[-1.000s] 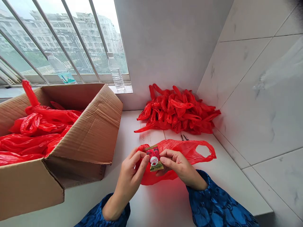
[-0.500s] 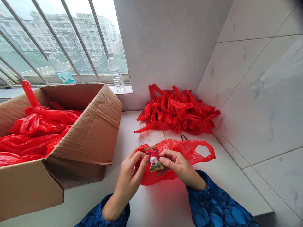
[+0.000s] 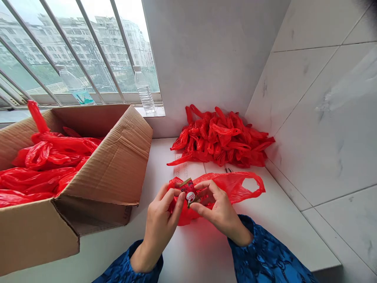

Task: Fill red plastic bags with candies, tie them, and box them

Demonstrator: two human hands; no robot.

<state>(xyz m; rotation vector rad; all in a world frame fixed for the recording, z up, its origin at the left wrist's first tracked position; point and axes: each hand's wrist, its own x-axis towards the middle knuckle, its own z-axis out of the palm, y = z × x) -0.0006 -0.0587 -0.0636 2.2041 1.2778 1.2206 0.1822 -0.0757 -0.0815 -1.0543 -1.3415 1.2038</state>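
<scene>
A small wrapped sweet (image 3: 190, 195), in a red, gold and green wrapper with a white round label, is held up over the table. Its left edge is pinched between the thumb and fingers of my left hand (image 3: 160, 218). At its lower right, my right hand (image 3: 220, 212) has its thumb against the wrapper's bottom end, with fingers curled around the side. Beneath and behind both hands lies a red plastic bag (image 3: 232, 188), spread on the white table, one handle loop pointing right. Part of the bag is hidden by the hands.
A cardboard box (image 3: 114, 161) filled with red plastic bags (image 3: 59, 153) stands at the left. Against the back wall is a heap of knotted red bags (image 3: 220, 135), partly over a printed sheet (image 3: 188, 171). Two plastic bottles (image 3: 144, 92) stand on the windowsill.
The sweet has tilted, and my right thumb has moved down to its bottom end. The red bag under my hands has shifted slightly left.
</scene>
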